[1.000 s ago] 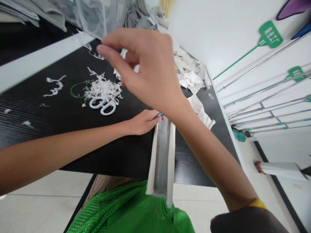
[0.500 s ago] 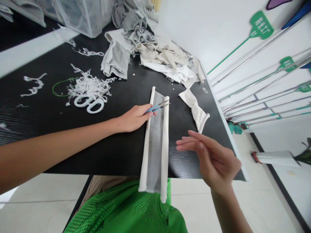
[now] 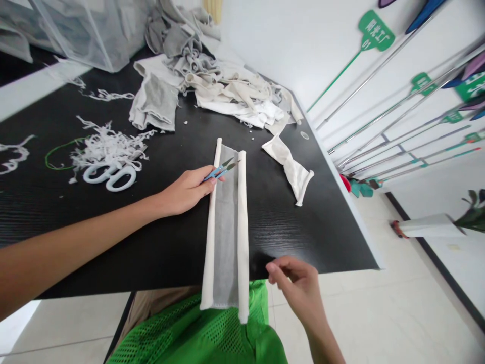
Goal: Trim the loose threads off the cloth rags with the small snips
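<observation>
My left hand (image 3: 195, 185) is closed round small blue-handled thread snips (image 3: 223, 168), whose blades point right over the upper part of a long cloth strip. That strip (image 3: 226, 227) is grey in the middle with rolled white edges. It lies lengthwise before me, its near end hanging past the table edge onto my green clothing. To the right of the strip, just off the table's front edge, my right hand (image 3: 297, 283) has its fingers curled in and thumb against the forefinger. Whether anything is pinched there is too small to tell.
White-handled scissors (image 3: 109, 176) lie by a heap of white thread scraps (image 3: 111, 146) on the black table (image 3: 299, 237). A crumpled white cloth piece (image 3: 290, 169) rests to the right. Grey and white cloths (image 3: 227, 91) pile up behind, near a clear plastic bin (image 3: 102, 35). Poles lean on the wall.
My right hand has come down and nearer to me, its stretched fingers now curled into a pinch. The left hand still holds the snips over the strip. The whole view has shifted right.
</observation>
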Demonstrator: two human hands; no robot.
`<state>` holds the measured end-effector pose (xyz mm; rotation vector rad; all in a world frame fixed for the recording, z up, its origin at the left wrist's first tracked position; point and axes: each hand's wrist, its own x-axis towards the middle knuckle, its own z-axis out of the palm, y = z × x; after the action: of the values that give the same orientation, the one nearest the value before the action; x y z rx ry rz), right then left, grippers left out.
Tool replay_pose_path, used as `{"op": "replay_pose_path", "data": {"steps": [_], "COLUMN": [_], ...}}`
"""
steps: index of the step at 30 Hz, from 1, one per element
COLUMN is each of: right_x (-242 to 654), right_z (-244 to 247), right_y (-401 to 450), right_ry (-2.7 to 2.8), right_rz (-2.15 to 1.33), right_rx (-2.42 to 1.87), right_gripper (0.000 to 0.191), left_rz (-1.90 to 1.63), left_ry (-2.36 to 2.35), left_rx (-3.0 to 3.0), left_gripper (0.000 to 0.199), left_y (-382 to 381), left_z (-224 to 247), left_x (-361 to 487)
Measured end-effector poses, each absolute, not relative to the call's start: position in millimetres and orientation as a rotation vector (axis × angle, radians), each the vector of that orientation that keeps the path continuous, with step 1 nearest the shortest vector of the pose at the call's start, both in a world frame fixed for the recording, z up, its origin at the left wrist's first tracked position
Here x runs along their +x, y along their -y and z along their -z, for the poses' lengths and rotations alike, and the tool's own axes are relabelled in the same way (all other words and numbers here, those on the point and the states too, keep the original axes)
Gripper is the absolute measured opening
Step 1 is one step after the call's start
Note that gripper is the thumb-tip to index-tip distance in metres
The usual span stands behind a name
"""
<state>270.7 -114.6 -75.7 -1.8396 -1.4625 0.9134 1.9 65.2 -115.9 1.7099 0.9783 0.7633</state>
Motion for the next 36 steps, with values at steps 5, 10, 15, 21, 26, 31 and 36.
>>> {"op": "replay_pose_path", "data": {"steps": [5,10,15,21,26,31,36], "right_x": [259.2,250.5,233.4,209.7,208.7,208.9,196.3], "right_z": [68.7,75.3,85.0,86.0,90.0,96.2,92.2], "right_y": [122.4,116.5,98.7,81.2,79.7,75.7,64.9], "right_ry": [1.544,1.543,1.671,1.935,1.887,1.813,1.831], "right_rz": [-1.05,-1.013,-0.871,-0.524,-0.506,-0.519,-0.414], "right_rx": [-1.846,-1.934,-2.05,-2.138,-2.064,-2.067,-2.11], "right_gripper": [0.034,0.028,0.057,0.038,0.03,0.033,0.039], "left_rz": [-0.751,-0.757,-0.776,-0.782,-0.762,-0.761,-0.757], "left_ry": [-0.982,-0.982,-0.978,-0.998,-1.011,-1.021,-1.021], "left_rx": [1.679,1.661,1.611,1.562,1.547,1.53,1.526], "left_gripper": [0.028,0.028,0.028,0.026,0.025,0.028,0.028], "left_y": [-64.7,-64.9,-65.1,-65.2,-63.6,-63.6,-62.8], "left_z": [115.9,117.6,120.7,120.1,116.7,116.7,117.2], "left_x": [2.0,1.8,2.0,3.0,3.4,3.8,5.3]}}
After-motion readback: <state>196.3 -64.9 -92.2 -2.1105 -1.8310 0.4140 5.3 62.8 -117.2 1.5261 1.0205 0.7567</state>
